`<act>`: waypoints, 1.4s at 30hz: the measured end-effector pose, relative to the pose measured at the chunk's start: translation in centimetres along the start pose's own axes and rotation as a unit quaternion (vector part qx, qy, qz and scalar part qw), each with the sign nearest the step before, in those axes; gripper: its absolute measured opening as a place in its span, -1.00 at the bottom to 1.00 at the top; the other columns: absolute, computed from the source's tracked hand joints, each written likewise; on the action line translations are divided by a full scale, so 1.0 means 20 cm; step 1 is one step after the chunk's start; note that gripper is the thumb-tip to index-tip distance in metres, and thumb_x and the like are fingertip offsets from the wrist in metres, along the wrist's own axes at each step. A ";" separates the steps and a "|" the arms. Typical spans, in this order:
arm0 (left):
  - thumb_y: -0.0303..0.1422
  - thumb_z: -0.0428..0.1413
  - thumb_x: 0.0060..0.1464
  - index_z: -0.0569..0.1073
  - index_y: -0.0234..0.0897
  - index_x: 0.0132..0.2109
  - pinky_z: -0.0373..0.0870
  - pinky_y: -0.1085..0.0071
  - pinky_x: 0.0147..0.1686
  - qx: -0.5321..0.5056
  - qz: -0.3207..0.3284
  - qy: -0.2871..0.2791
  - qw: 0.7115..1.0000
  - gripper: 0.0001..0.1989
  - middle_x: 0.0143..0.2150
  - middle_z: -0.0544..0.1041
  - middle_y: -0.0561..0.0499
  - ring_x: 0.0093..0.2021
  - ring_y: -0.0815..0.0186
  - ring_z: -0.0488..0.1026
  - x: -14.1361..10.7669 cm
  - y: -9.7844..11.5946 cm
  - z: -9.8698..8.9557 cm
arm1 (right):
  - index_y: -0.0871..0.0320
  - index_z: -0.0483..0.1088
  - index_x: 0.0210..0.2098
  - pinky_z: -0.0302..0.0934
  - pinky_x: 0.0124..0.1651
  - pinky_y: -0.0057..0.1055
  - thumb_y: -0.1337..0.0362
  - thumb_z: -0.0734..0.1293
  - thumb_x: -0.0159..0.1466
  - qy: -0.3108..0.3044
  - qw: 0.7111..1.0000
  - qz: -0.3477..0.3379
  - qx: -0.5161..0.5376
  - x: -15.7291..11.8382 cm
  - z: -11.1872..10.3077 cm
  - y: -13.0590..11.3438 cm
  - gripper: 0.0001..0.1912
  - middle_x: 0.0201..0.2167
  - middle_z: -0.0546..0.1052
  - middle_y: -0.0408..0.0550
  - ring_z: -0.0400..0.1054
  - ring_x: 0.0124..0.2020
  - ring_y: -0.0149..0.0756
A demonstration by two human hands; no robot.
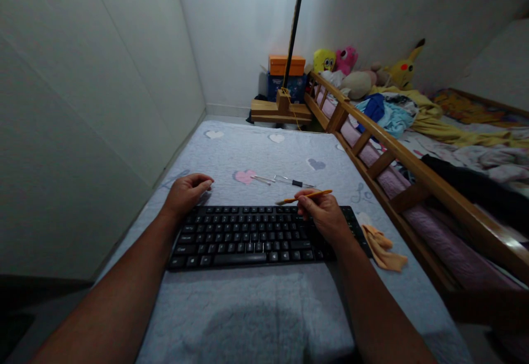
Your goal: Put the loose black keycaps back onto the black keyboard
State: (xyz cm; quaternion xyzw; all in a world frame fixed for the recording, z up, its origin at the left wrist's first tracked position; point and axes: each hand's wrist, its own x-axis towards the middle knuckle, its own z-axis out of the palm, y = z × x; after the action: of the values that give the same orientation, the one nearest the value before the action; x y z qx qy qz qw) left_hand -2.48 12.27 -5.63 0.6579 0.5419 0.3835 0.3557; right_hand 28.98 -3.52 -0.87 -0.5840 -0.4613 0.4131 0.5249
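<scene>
A black keyboard lies on a table covered with a pale blue, heart-patterned cloth. My left hand rests at its back left corner, fingers curled together with nothing visible in them. In my right hand is a small brush with an orange handle, held like a pencil above the keyboard's back right part. The brush tip points left, just beyond the back edge. Behind the keyboard lie cotton swabs and a wire tool with a black grip. An orange cloth sits by the keyboard's right end.
A wooden bed rail runs along the table's right side, with bedding and plush toys beyond. A pale panel wall stands at left. Past the far edge are a wooden stand with a dark pole and an orange box.
</scene>
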 end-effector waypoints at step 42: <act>-0.15 0.19 -0.12 0.58 -0.27 -0.34 0.46 0.27 -0.26 0.002 0.007 -0.005 1.000 -0.72 -0.45 0.58 -0.03 -0.39 0.20 0.52 0.00 0.01 0.00 | 0.15 0.40 -0.31 0.14 -0.45 -0.41 0.00 0.28 0.25 -0.005 0.993 -0.047 -0.104 0.06 0.04 0.05 -0.68 -0.60 0.38 -0.21 0.25 -0.57 -0.37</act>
State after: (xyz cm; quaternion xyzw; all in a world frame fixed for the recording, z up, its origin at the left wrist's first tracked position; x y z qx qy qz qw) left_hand -2.40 12.19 -5.42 0.6646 0.5360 0.3817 0.3541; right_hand 28.53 -2.26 -1.94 -0.6106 -0.5313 0.3409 0.4781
